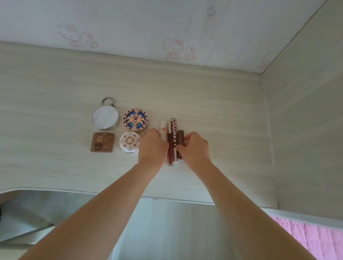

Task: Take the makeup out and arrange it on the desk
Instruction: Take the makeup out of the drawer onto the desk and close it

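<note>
- The left hand, fingers curled, holds the left side of the lip tubes, which lie side by side on the bench.
- The right hand, also curled, holds their right side.
- Both hands' fingertips are hidden, and the outer tubes are partly covered.

Home bedroom, cartoon-cat wallpaper, pale wood-grain desk, pink bedspread beside it

My left hand hides the lower half of the small pink tube and the right edge of the white compact. My right hand covers much of the brown tube. My fingertips are out of sight.
</note>
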Demonstrator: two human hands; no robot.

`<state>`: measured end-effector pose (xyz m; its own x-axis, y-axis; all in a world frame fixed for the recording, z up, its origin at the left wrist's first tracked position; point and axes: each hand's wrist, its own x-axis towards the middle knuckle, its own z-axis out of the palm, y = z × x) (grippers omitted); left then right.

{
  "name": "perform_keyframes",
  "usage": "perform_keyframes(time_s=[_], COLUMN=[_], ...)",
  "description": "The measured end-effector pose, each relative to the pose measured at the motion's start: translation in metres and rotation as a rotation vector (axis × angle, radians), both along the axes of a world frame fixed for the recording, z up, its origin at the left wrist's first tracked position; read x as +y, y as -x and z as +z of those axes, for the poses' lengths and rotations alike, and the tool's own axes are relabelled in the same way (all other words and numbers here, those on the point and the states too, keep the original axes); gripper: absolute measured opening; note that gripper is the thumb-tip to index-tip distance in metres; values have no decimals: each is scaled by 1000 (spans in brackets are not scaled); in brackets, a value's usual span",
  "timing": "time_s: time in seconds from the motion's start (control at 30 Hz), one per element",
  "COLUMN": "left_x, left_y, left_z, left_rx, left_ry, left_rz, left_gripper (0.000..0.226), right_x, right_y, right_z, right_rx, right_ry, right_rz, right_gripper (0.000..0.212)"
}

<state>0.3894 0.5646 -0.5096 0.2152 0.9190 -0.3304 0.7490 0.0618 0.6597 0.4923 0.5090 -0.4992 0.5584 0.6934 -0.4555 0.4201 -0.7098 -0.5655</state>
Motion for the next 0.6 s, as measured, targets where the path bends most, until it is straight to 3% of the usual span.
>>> perform_keyframes(time_s=[0.27,0.47,0.6], left_x=[-32,-73,-109], left_y=[37,73,98], left_z=[4,11,6], left_rx=[46,104,98], left_ry=[-222,-352,-441], left_rz=[-278,-421,-503], left_gripper=[19,43,44], right_x=[-43,-102,-150], right_y=[14,37,51], right_z=[10,13,9], right_rx=[-129,-245,-329], right_ry=[-68,-98,-176], right_rz=[161,284,389], right_gripper=[26,41,44])
